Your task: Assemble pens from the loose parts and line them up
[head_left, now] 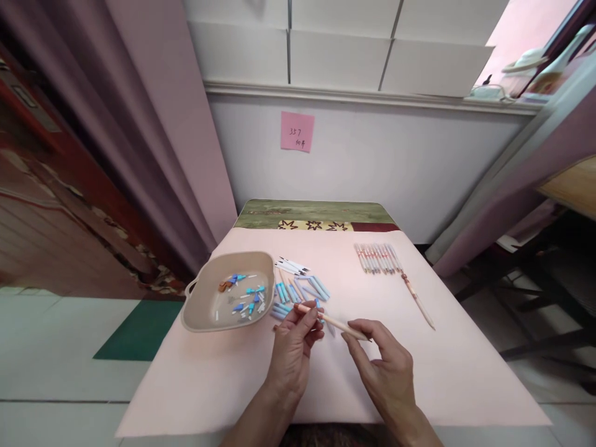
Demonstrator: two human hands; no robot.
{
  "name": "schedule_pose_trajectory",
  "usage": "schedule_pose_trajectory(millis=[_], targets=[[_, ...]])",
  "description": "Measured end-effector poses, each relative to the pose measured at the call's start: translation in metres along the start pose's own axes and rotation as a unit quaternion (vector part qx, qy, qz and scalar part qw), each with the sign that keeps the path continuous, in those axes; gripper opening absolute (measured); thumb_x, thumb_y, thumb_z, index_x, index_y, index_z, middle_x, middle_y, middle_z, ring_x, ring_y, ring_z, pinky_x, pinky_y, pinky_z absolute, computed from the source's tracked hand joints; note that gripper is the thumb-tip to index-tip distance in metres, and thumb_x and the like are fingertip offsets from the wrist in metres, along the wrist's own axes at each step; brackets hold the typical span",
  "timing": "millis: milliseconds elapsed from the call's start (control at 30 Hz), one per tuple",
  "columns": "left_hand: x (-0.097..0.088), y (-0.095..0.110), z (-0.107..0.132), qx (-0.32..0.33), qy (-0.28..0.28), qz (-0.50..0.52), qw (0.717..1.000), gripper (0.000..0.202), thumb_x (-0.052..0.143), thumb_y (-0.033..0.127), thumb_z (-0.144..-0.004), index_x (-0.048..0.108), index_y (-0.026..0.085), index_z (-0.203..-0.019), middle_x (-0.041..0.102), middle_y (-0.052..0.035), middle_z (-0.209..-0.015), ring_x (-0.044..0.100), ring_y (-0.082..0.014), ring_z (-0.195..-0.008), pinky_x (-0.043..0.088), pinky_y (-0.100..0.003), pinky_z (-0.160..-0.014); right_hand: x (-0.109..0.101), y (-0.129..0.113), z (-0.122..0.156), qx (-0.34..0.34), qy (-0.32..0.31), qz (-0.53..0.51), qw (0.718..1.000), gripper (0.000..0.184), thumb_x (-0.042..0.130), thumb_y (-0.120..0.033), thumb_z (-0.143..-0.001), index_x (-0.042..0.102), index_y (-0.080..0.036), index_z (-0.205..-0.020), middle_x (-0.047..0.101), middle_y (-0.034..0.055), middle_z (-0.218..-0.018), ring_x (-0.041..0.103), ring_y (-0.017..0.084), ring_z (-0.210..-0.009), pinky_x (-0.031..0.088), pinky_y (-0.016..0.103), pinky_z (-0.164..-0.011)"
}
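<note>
Both my hands hold one thin beige pen [331,321] level above the pink table cover [447,372]. My left hand [294,349] pinches its left end with closed fingers. My right hand [384,366] pinches its right end near the tip. Just beyond my left hand lies a loose pile of blue and beige pen barrels and white refills [298,287]. A beige tray [205,310] with several small blue and white pen parts sits to the left of that pile.
A row of several assembled pens [378,257] lies at the far right of the table, one more pen [418,301] slanting below it. A pink note [297,131] hangs on the wall behind. Curtains hang at left; chair legs stand at right.
</note>
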State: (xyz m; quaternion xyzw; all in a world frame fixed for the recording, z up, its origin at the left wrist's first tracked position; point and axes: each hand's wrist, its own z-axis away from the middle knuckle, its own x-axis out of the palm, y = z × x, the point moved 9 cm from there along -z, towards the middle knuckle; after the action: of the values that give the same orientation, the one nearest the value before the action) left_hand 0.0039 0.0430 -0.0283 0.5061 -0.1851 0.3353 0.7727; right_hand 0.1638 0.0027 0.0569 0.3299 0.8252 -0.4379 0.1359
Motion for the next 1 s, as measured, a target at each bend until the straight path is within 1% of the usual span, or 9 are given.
schedule_pose_trajectory(millis=[100, 233, 400, 533, 667, 833, 900, 967, 1000], targets=[[0.004, 0.002, 0.002, 0.003, 0.000, 0.006, 1.000, 0.038, 0.086, 0.022, -0.058, 0.068, 0.013, -0.090, 0.071, -0.0033, -0.081, 0.064, -0.0088, -0.066, 0.054, -0.018, -0.061, -0.001, -0.001, -0.001, 0.008, 0.007, -0.015, 1.000, 0.008, 0.062, -0.025, -0.087, 0.062, -0.021, -0.093, 0.068, 0.0026, -0.082, 0.065, 0.016, -0.072, 0.053, 0.025, -0.064], [0.005, 0.004, 0.004, 0.019, 0.008, 0.016, 1.000, 0.034, 0.086, 0.020, -0.058, 0.067, 0.015, -0.087, 0.071, -0.0016, -0.083, 0.065, -0.0103, -0.075, 0.056, -0.019, -0.065, 0.000, -0.006, -0.001, -0.008, 0.007, -0.014, 1.000, 0.006, 0.062, -0.022, -0.086, 0.062, -0.020, -0.092, 0.068, 0.0023, -0.081, 0.065, 0.015, -0.072, 0.052, 0.024, -0.063], [0.005, -0.003, 0.005, -0.001, 0.016, -0.015, 1.000, 0.037, 0.085, 0.025, -0.061, 0.067, 0.015, -0.092, 0.071, -0.0024, -0.085, 0.066, -0.0120, -0.073, 0.056, -0.020, -0.057, 0.000, -0.007, -0.001, -0.014, 0.008, -0.004, 1.000, 0.006, 0.061, -0.022, -0.087, 0.063, -0.019, -0.092, 0.068, 0.0034, -0.080, 0.065, 0.015, -0.071, 0.050, 0.024, -0.064], [0.005, -0.007, 0.004, -0.012, 0.015, -0.022, 1.000, 0.038, 0.084, 0.026, -0.061, 0.068, 0.013, -0.094, 0.071, -0.0042, -0.085, 0.066, -0.0123, -0.071, 0.056, -0.019, -0.054, 0.001, -0.006, -0.001, -0.007, 0.001, 0.011, 1.000, 0.008, 0.059, -0.025, -0.088, 0.064, -0.018, -0.089, 0.068, 0.0031, -0.075, 0.062, 0.014, -0.063, 0.047, 0.023, -0.061], [0.007, -0.007, 0.003, -0.005, 0.012, -0.030, 0.999, 0.035, 0.084, 0.025, -0.063, 0.068, 0.012, -0.092, 0.071, -0.0059, -0.085, 0.067, -0.0131, -0.073, 0.057, -0.018, -0.055, 0.004, 0.000, 0.001, 0.012, -0.016, 0.047, 0.999, 0.021, 0.055, -0.031, -0.091, 0.065, -0.019, -0.078, 0.065, 0.0004, -0.065, 0.057, 0.011, -0.053, 0.040, 0.021, -0.053], [0.012, -0.011, 0.004, 0.004, -0.013, -0.022, 1.000, 0.038, 0.083, 0.020, -0.063, 0.066, 0.017, -0.098, 0.071, -0.0055, -0.097, 0.069, -0.0209, -0.092, 0.058, -0.019, -0.056, 0.013, 0.015, 0.006, 0.055, -0.061, 0.091, 0.992, 0.042, 0.044, -0.041, -0.096, 0.067, -0.020, -0.069, 0.063, 0.0001, -0.056, 0.058, 0.011, -0.048, 0.037, 0.021, -0.050], [0.014, -0.009, 0.003, 0.012, -0.020, -0.007, 1.000, 0.036, 0.082, 0.018, -0.064, 0.066, 0.017, -0.096, 0.071, -0.0045, -0.095, 0.069, -0.0202, -0.092, 0.059, -0.020, -0.062, 0.017, 0.017, 0.007, 0.066, -0.077, 0.081, 0.992, 0.039, 0.043, -0.042, -0.097, 0.069, -0.021, -0.077, 0.067, 0.0012, -0.062, 0.062, 0.013, -0.054, 0.040, 0.020, -0.052], [0.012, -0.007, 0.002, 0.018, -0.013, 0.007, 1.000, 0.034, 0.082, 0.015, -0.063, 0.066, 0.016, -0.093, 0.071, -0.0042, -0.092, 0.070, -0.0190, -0.088, 0.059, -0.022, -0.068, 0.019, 0.018, 0.008, 0.081, -0.088, 0.051, 0.991, 0.028, 0.048, -0.042, -0.094, 0.068, -0.021, -0.098, 0.069, 0.0017, -0.071, 0.063, 0.013, -0.059, 0.043, 0.020, -0.054], [0.011, -0.005, 0.000, 0.021, -0.006, 0.013, 1.000, 0.033, 0.083, 0.014, -0.062, 0.066, 0.016, -0.091, 0.072, -0.0042, -0.092, 0.070, -0.0188, -0.087, 0.059, -0.022, -0.069, 0.020, 0.018, 0.009, 0.092, -0.092, 0.033, 0.991, 0.028, 0.052, -0.042, -0.092, 0.064, -0.020, -0.106, 0.068, 0.0018, -0.074, 0.063, 0.013, -0.060, 0.044, 0.019, -0.054]])
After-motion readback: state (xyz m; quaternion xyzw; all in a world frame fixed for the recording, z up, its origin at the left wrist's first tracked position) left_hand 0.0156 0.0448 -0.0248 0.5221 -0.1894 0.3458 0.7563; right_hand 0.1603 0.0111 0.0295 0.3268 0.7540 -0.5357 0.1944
